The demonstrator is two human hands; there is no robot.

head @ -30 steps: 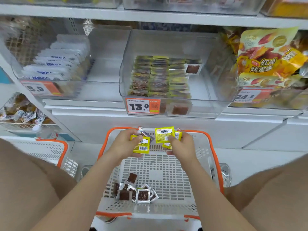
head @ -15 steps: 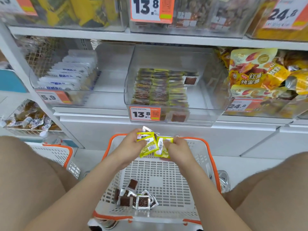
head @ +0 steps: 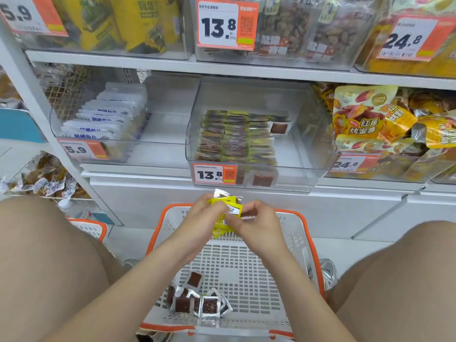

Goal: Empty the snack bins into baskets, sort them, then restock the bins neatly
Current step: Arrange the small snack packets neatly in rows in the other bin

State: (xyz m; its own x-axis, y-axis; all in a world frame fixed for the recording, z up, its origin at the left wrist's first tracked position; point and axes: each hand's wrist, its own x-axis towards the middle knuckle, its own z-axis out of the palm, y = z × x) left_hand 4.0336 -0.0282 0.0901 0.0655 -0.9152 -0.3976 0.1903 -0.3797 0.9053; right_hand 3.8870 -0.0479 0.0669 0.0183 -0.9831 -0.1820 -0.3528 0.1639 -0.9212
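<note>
Yellow packets (head: 223,202) — you are pinching the stack between left hand (head: 199,218) and right hand (head: 256,223); loosening risks them spilling into the basket (head: 296,233) among brown packets (head: 195,301).

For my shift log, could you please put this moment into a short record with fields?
Left hand: grips yellow packets
Right hand: pinches the same packets
Where: above the white basket
Basket contents: brown packets heaped at its near left
Middle bin: partly filled, packet rows on its left side
Bin tag: 13.8
</note>
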